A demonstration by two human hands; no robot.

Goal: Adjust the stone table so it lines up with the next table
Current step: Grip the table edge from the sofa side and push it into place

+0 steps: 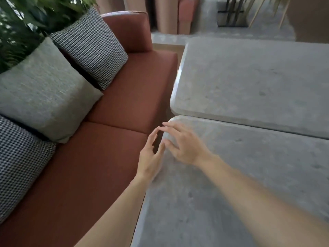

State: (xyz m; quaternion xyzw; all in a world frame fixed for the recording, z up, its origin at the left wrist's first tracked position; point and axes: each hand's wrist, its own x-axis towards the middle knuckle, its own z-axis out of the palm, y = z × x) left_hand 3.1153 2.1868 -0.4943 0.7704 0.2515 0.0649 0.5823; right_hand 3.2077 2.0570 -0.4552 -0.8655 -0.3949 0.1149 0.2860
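Note:
Two grey stone tables stand side by side on the right. The near stone table (pixel 231 175) runs under my arms; the far stone table (pixel 249 82) lies beyond a narrow dark gap, and its left corner sits a little further right than the near one's. My left hand (pixel 150 157) hovers at the near table's left edge, fingers apart, holding nothing. My right hand (pixel 181 145) is spread over the near table's far-left corner, fingers apart; whether it touches the stone is unclear.
A rust-red sofa (pixel 115 157) runs close along the tables' left edges, carrying a grey cushion (pixel 44 91) and two black-and-white checked cushions (pixel 90 47). Green plants (pixel 26 20) stand behind it. Chair legs (pixel 231 13) and concrete floor lie at the back.

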